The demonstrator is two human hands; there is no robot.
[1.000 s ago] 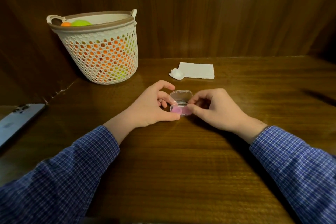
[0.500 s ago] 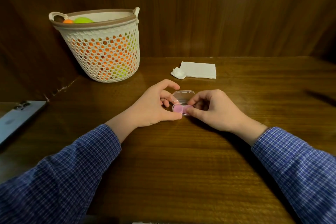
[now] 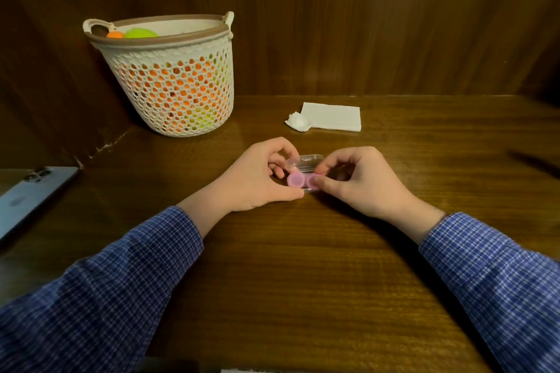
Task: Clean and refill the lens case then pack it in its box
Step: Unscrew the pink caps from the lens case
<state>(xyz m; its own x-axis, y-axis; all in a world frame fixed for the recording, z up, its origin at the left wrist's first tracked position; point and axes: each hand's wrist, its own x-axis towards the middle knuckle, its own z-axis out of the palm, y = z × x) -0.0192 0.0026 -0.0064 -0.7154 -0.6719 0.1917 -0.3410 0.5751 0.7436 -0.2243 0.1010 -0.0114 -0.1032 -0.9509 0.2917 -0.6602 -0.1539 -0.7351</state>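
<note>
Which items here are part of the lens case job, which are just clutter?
Job:
pink lens case
clear box, lid open
left hand and right hand, both on the case
folded tissue
crumpled wad

Clutter:
basket of balls
phone

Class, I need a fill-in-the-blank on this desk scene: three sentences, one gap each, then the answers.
1. The lens case between the two hands is coloured ____.
2. The folded white tissue lies to the ____ of the mesh basket.
3. The phone lies nearest the person's ____ sleeve.

Answers: pink; right; left
</note>
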